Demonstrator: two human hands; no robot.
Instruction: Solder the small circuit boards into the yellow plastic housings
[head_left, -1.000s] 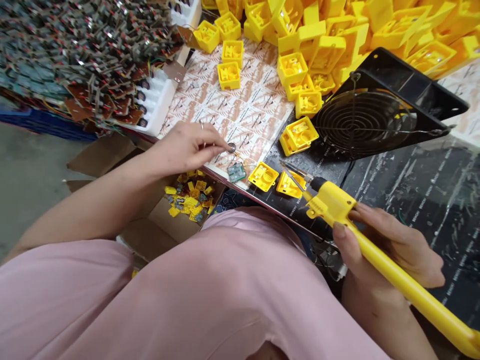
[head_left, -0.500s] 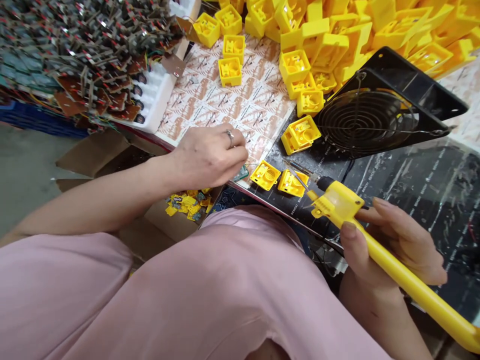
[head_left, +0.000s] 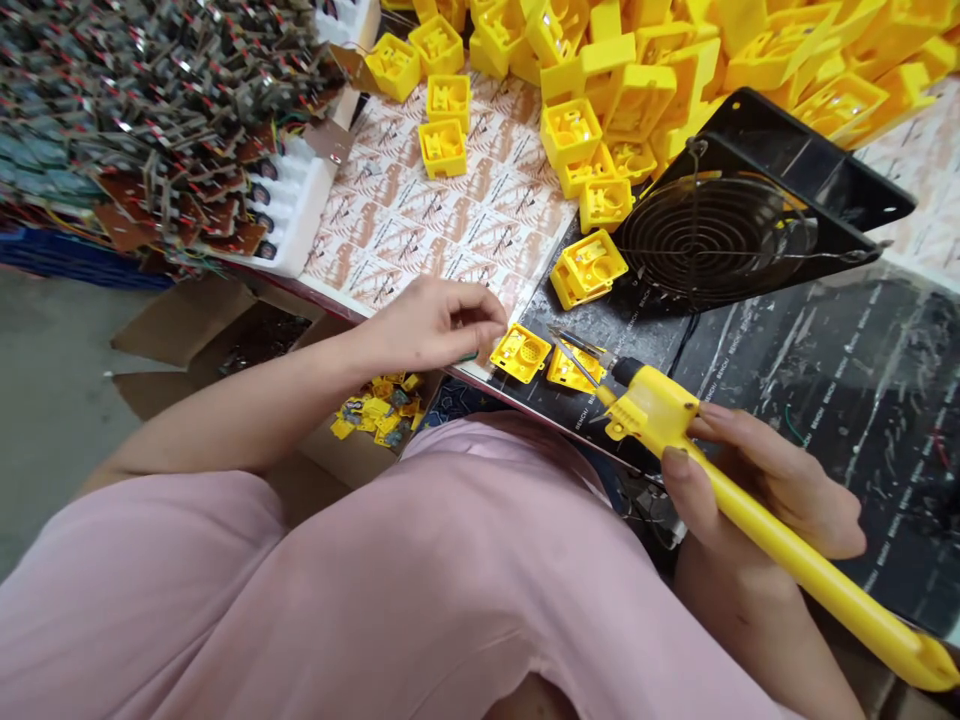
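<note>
My right hand grips a yellow soldering iron by its handle, thumb on the near side. Its metal tip and a thin feed tube point left, over a small open yellow housing. Beside that lies another open yellow housing, with a perforated round patch inside. My left hand is at this housing's left edge, thumb and forefinger pinched together. Whatever is between those fingertips is too small to make out. A sliver of green circuit board shows beneath the left hand.
A black fan stands behind the soldering iron. Yellow housings are heaped at the back. On the left, wired circuit boards are piled by a white foam tray. Below the table edge, a cardboard box holds yellow parts.
My left hand has turned and moved closer to the left housing, covering most of the green board. The soldering iron stays in my right hand, its tip still over the right housing.
</note>
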